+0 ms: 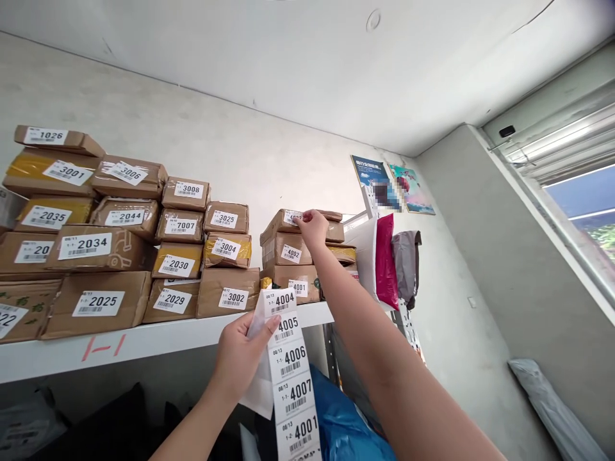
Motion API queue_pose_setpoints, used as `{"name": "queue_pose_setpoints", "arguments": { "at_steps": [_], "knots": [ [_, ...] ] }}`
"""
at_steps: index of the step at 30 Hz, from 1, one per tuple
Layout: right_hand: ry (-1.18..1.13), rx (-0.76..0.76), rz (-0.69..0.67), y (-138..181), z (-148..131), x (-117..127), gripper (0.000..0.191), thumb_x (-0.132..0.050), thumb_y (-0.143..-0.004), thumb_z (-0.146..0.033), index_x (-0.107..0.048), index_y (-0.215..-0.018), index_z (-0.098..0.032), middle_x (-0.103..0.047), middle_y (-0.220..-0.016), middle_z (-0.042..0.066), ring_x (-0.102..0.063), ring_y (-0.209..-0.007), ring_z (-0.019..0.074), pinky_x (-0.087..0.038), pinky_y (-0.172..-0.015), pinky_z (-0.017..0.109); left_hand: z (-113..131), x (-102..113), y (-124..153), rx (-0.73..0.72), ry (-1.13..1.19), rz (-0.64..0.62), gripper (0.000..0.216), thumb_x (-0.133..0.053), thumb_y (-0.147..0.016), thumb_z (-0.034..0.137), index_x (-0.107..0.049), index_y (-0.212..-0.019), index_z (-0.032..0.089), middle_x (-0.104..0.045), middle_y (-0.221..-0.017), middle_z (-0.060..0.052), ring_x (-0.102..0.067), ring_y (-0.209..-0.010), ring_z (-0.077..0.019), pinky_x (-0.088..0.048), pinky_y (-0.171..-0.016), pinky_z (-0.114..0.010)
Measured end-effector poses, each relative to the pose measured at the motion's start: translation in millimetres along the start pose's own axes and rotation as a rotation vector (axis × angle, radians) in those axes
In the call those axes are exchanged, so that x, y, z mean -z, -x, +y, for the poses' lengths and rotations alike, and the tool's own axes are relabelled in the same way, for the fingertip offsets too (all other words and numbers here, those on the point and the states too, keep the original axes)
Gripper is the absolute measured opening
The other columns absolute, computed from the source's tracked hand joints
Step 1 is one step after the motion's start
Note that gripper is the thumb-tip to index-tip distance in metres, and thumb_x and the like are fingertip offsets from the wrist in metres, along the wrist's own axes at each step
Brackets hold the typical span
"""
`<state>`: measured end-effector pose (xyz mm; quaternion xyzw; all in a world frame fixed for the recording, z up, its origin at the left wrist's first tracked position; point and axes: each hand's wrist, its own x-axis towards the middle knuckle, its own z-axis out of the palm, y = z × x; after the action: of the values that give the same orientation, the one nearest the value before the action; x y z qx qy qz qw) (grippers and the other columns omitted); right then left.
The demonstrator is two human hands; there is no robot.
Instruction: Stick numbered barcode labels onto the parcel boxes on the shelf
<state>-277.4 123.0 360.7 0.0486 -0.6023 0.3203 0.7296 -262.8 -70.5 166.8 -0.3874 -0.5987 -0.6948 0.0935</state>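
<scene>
A long strip of white number labels [291, 362] with barcodes hangs from my left hand [240, 355], the thumb lying over it near the 4004 and 4005 labels. Pale backing paper [261, 390] shows behind the strip. Up at the shelf, my right hand [314, 227] has its fingers pinched at the right end of a label [291, 218]. This label lies against the front of the top cardboard box [273, 224], its last digits partly covered by the fingers. Beneath are boxes labelled 4002 [282, 250] and 4001 [283, 276].
Stacked labelled cartons [108, 282] fill the left of the white shelf [173, 336]. Magenta [387, 262] and grey [406, 262] parcel bags stand at its right end. A blue bag [346, 422] is below. Posters [369, 173] hang on the wall; a window is far right.
</scene>
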Motion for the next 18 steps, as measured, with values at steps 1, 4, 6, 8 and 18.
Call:
{"name": "queue_pose_setpoints", "arguments": {
  "at_steps": [1, 4, 6, 8, 18],
  "knots": [
    [0.054, 0.003, 0.021, 2.4, -3.2, 0.8, 0.025, -0.071, -0.064, -0.023, -0.06, -0.086, -0.016, -0.063, -0.074, 0.004, -0.057, -0.072, 0.0207, -0.046, -0.071, 0.035, 1.3, 2.4, 1.1, 0.003, -0.008, -0.004, 0.046, -0.072, -0.058, 0.058, -0.068, -0.081, 0.019, -0.071, -0.067, -0.004, -0.068, -0.071, -0.0266, -0.053, -0.058, -0.031],
    [0.224, 0.036, 0.112, 5.1, -12.8, 4.4, 0.056, -0.072, -0.062, -0.017, -0.051, -0.114, -0.014, -0.062, -0.102, 0.015, -0.057, -0.09, 0.0279, -0.046, -0.072, 0.039, 5.6, 4.1, 2.7, -0.012, -0.017, -0.013, 0.044, -0.071, -0.058, 0.06, -0.067, -0.075, 0.019, -0.069, -0.063, -0.003, -0.067, -0.066, -0.0253, -0.052, -0.055, -0.03],
    [0.281, 0.085, 0.073, 5.0, -17.3, 8.2, 0.045, -0.068, -0.065, -0.013, -0.056, -0.108, -0.016, -0.058, -0.113, 0.017, -0.052, -0.104, 0.032, -0.046, -0.076, 0.042, 8.2, 2.4, 2.7, -0.052, -0.016, -0.01, 0.043, -0.07, -0.058, 0.06, -0.066, -0.071, 0.019, -0.068, -0.061, -0.003, -0.065, -0.065, -0.0239, -0.05, -0.055, -0.029],
    [0.273, 0.103, -0.047, 8.4, -20.6, 14.5, 0.023, -0.062, -0.07, -0.01, -0.064, -0.091, -0.018, -0.063, -0.106, 0.015, -0.05, -0.11, 0.0333, -0.046, -0.079, 0.045, 9.6, 0.8, 2.5, -0.096, -0.01, -0.015, 0.042, -0.068, -0.061, 0.061, -0.064, -0.065, 0.019, -0.065, -0.058, -0.002, -0.063, -0.062, -0.0212, -0.048, -0.053, -0.027],
    [-0.42, -0.223, -0.7, 139.1, -24.2, 90.8, 0.029, -0.077, -0.058, -0.041, -0.069, -0.074, -0.018, -0.07, -0.069, 0.001, -0.064, -0.062, 0.0149, -0.051, -0.048, 0.024, -5.6, -8.6, -3.5, -0.022, 0.18, -0.147, 0.053, -0.066, -0.064, 0.06, -0.067, -0.092, 0.015, -0.066, -0.062, -0.002, -0.056, -0.055, -0.0151, -0.044, -0.055, -0.026]
  ]
}}
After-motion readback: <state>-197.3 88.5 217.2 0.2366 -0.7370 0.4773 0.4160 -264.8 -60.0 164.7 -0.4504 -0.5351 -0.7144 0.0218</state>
